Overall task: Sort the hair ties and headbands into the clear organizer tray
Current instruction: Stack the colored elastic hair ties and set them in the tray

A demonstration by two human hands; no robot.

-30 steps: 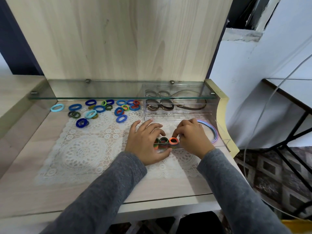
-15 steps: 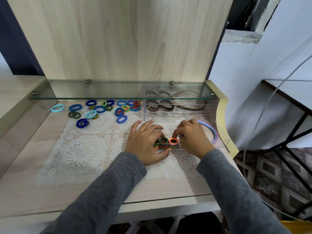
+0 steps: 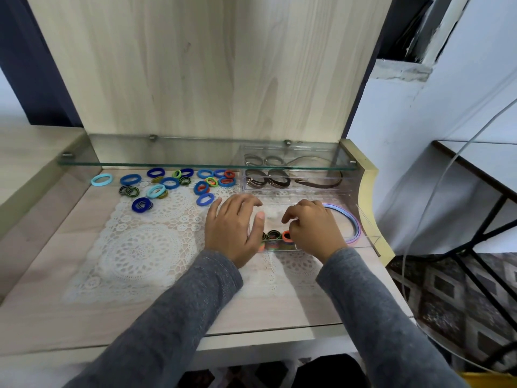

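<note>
Your left hand (image 3: 233, 229) is spread wide and empty; your right hand (image 3: 313, 228) curls, empty, over the hair ties (image 3: 275, 237) in the near part of the clear organizer tray (image 3: 366, 219).

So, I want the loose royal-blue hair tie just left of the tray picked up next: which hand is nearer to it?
Left. The left hand has its fingers just right of the royal-blue hair tie; the right hand is over the clear organizer tray, farther right.
</note>
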